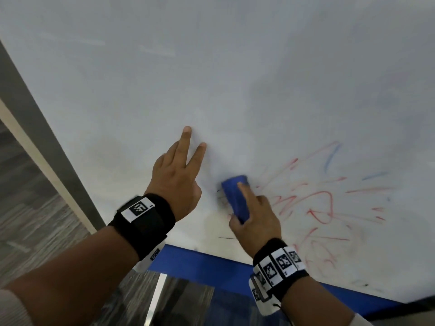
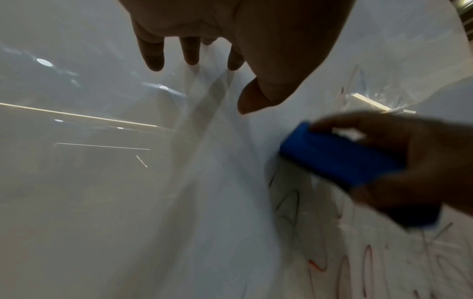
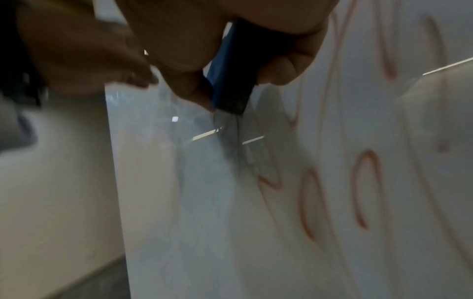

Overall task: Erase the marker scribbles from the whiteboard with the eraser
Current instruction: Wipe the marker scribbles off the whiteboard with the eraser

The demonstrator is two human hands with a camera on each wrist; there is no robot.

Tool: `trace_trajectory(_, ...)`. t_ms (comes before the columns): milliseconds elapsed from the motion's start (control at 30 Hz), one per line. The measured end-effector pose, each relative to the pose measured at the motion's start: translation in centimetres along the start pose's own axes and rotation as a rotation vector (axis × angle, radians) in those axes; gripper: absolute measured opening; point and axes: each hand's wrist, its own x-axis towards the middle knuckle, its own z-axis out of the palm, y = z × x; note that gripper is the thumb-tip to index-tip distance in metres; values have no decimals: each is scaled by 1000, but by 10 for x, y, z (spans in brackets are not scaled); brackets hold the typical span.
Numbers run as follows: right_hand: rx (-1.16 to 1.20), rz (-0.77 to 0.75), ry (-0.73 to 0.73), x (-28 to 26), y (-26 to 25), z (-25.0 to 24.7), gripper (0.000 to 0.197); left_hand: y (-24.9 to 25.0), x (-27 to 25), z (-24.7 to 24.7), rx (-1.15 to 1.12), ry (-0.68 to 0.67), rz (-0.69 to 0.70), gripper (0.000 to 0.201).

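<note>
A large whiteboard (image 1: pixel 211 78) fills the head view. Red and blue marker scribbles (image 1: pixel 324 203) cover its lower right part, with a few dark strokes (image 1: pixel 220 196) just left of the eraser. My right hand (image 1: pixel 255 218) grips a blue eraser (image 1: pixel 235 198) and presses it against the board at the scribbles' left edge; the same eraser (image 2: pixel 337 157) (image 3: pixel 230 76) shows in both wrist views. My left hand (image 1: pixel 179 177) rests on the board to the eraser's left, fingers (image 1: pixel 187 137) straight and spread, holding nothing. Red loops (image 3: pixel 363 190) lie beside the eraser.
A blue strip (image 1: pixel 211 262) runs along the board's lower edge. A grey and cream frame (image 1: pixel 40 137) borders the board on the left. Grey carpeted floor (image 1: pixel 30 208) lies beyond it. The board's upper and left areas bear only faint smears.
</note>
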Motion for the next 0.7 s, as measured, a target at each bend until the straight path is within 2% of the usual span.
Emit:
trace_trajectory(67,151,16,191,5,-4,-4,82,0,-1,2,-8,11,5,90)
trace_trajectory(100,187,29,234,6,-4,0,82,0,-1,3,-15,13,7,90)
trace_trajectory(133,177,43,214,4,-6,5,82,0,-2,4,-21,13,9,91)
trace_trajectory(167,124,41,136,1,-5,13,81,-1,-2,5,-27,14,10,91)
trace_trajectory(267,-161,15,-228,-18,11,41,79,-3,-2,5,-39,17,22,90)
trace_trajectory(333,-165,56,-278,-21,13,43,78,-6,-3,5,-42,23,37,89)
trace_trajectory(400,-80,56,-158,-14,1,37,80,-9,-3,6,-50,32,47,88)
trace_trajectory(500,109,-17,200,5,-17,23,84,-10,-4,6,-55,31,48,89)
trace_trajectory(533,143,-37,259,11,-19,22,84,-10,-4,6,-53,31,46,89)
trace_trajectory(567,144,-46,252,13,-20,23,84,-10,-4,6,-53,32,46,89)
trace_trajectory(600,104,-53,183,11,-18,27,84,-10,-4,7,-56,34,49,89)
trace_trajectory(700,-145,-80,-176,-11,13,51,84,-12,-4,9,-64,45,70,87)
